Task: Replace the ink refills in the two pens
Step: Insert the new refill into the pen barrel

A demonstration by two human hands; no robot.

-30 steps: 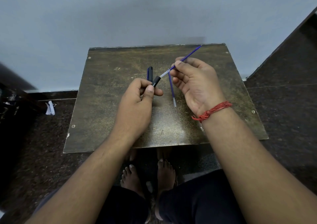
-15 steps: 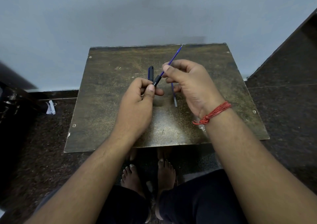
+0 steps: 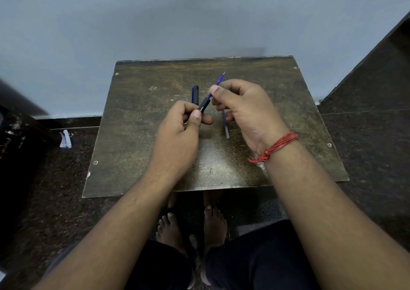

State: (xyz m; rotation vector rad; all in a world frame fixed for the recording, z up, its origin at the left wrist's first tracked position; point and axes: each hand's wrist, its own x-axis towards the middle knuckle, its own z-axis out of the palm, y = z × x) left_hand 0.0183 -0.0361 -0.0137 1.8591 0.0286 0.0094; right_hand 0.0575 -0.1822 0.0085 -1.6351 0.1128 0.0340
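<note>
The left hand (image 3: 179,132) was curled around a black pen barrel (image 3: 204,105), thumb pressed on top. The right hand (image 3: 246,109) pinched a blue refill (image 3: 220,81) whose lower end sat in the barrel's mouth. A second pen (image 3: 195,93) and a spare refill (image 3: 225,125) lay on the worn brown table (image 3: 137,134), which stood against a pale wall (image 3: 177,18). The spare refill's upper part was hidden behind the right hand.
</note>
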